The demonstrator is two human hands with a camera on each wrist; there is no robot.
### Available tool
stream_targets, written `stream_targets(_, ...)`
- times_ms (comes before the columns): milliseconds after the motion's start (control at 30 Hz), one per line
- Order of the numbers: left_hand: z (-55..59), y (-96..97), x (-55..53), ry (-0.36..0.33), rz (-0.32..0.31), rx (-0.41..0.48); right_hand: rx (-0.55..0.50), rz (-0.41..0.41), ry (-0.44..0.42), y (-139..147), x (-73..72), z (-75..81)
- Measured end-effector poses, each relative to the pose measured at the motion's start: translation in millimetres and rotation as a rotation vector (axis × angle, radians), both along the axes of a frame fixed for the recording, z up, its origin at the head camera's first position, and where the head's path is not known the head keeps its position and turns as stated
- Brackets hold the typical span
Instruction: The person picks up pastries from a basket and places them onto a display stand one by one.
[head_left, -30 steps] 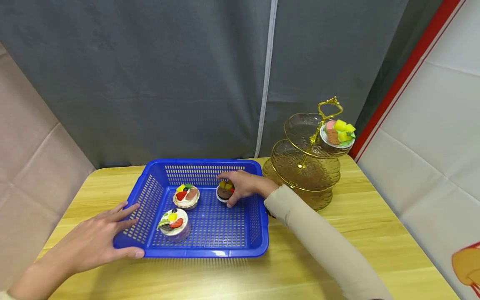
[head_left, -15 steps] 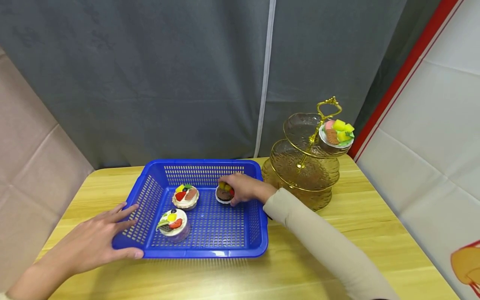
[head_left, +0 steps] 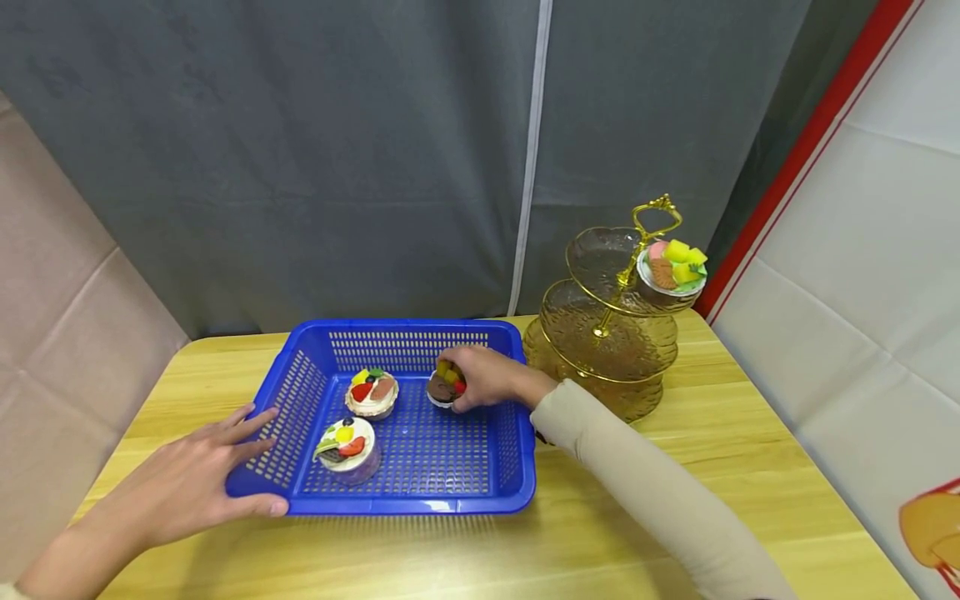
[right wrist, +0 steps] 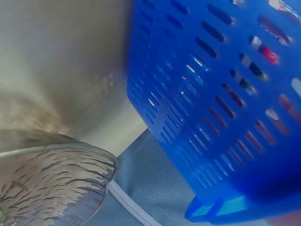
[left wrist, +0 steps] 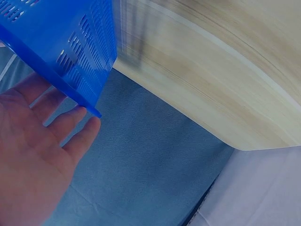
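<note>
In the head view, my right hand (head_left: 486, 377) reaches into a blue plastic basket (head_left: 408, 506) and pinches a small chocolate tart (head_left: 442, 388) topped with yellow and red fruit. Part of the tart is covered by the fingers. My left hand (head_left: 191, 471) lies spread at the basket's left side, thumb along the front corner. The left wrist view has its straight fingers (left wrist: 82, 139) touching the basket rim (left wrist: 56, 77). Inside the basket, left of the chocolate tart, are a cream fruit tart (head_left: 372, 408) and a cream-topped cake cup (head_left: 358, 469).
A three-tier amber glass stand (head_left: 600, 354) with gold trim is just right of the basket. Its top tier bears a fruit tart (head_left: 672, 268). Everything rests on a wooden table (head_left: 720, 467), with a grey curtain (head_left: 375, 167) behind and a white panel at right.
My right fingers and thumb have closed on the chocolate tart, which has shifted slightly left and tilted. My left hand keeps its place on the basket.
</note>
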State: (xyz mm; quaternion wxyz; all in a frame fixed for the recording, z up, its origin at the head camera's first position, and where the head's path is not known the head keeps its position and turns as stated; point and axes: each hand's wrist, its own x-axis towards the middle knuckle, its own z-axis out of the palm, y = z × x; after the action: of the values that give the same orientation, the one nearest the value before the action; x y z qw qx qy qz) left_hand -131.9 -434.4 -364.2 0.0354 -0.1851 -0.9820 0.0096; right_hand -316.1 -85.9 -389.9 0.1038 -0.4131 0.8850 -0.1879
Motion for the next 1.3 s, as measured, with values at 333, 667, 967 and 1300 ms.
stream_targets(333, 0.6, -0.4, -0.1, 0.001, -0.008, 0.002, -0.145, -0.041, -0.011, 7, 0.6, 8.4)
stream_targets(667, 0.6, -0.1, -0.8, -0.004, -0.007, 0.001, -0.293, -0.063, -0.018, 20, 9.8, 25.5)
stream_targets(967, 0.5, -0.2, -1.2, -0.006, -0.013, -0.001, -0.434, -0.116, -0.037, 39, 27.7, 57.5)
stream_targets(1300, 3.2, -0.5, -1.4, 0.000, -0.015, -0.001, -0.473, -0.178, 0.033, 68, 45.3, 94.9)
